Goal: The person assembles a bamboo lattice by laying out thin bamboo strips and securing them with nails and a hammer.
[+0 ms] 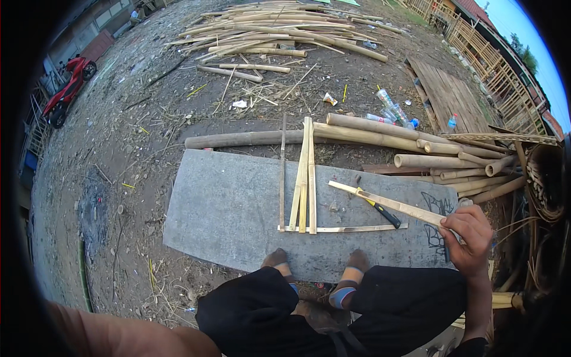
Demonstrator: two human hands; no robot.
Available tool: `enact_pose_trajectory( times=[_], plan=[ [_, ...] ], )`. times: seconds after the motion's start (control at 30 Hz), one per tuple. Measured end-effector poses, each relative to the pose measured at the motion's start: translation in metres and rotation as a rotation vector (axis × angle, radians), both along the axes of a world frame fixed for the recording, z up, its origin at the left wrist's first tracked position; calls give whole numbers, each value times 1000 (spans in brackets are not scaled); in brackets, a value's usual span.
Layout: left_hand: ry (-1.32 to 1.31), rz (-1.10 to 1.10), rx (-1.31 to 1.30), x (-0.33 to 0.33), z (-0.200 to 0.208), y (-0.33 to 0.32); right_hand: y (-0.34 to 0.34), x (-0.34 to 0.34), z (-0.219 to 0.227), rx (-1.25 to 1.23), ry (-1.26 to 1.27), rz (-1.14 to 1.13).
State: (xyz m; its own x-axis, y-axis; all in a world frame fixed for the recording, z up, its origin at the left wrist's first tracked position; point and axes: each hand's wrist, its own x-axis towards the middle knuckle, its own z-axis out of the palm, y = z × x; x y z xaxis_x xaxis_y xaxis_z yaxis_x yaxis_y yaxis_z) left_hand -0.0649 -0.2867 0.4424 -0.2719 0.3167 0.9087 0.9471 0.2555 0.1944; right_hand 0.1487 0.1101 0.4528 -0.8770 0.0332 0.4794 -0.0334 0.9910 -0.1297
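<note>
My right hand (471, 237) pinches one end of a flat bamboo strip (395, 204), which slants up and left over a grey slab (220, 196). Below that strip lies a hammer (380, 209) with a black and yellow handle. Several pale bamboo strips (303, 178) stand side by side on the slab, close together at their near ends. A darker, thin strip (282, 172) lies left of them, and another strip (357, 228) runs crosswise along their near ends. My left forearm shows at the lower left, but its hand is out of the picture.
My feet (355, 262) rest on the slab's near edge. Thick bamboo poles (380, 134) lie along its far side and stack at the right. Beyond are a large bamboo pile (285, 33), plastic bottles (392, 110), a wooden panel (452, 95) and a red motorbike (71, 86).
</note>
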Motion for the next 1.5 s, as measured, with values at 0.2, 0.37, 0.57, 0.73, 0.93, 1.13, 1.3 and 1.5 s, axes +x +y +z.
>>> enact_pose_trajectory(
  times=[0.2, 0.37, 0.57, 0.73, 0.93, 1.13, 1.3, 1.5],
  plan=[
    [-15, 6, 7, 4, -9, 0, -10, -18, -3, 8, -37, 82],
    [-8, 9, 5, 5, -11, 9, -11, -15, 1, 10, -40, 99],
    [-19, 9, 8, 3, -15, 9, -19, -15, 3, 29, -79, 106],
    [-27, 13, 11, 2, -19, 9, -23, -22, 6, 13, -90, 160],
    [-42, 13, 9, 2, -23, 8, -22, -25, 2, -21, -81, 150],
    [-47, 7, 16, 1, -26, 5, -22, -26, 4, -15, -86, 160],
    [-42, 4, 13, 2, -28, 5, -24, -29, 4, -18, -89, 189],
    [-54, 10, 21, 4, -30, 7, -22, -27, 4, -24, -90, 189]
  ],
)
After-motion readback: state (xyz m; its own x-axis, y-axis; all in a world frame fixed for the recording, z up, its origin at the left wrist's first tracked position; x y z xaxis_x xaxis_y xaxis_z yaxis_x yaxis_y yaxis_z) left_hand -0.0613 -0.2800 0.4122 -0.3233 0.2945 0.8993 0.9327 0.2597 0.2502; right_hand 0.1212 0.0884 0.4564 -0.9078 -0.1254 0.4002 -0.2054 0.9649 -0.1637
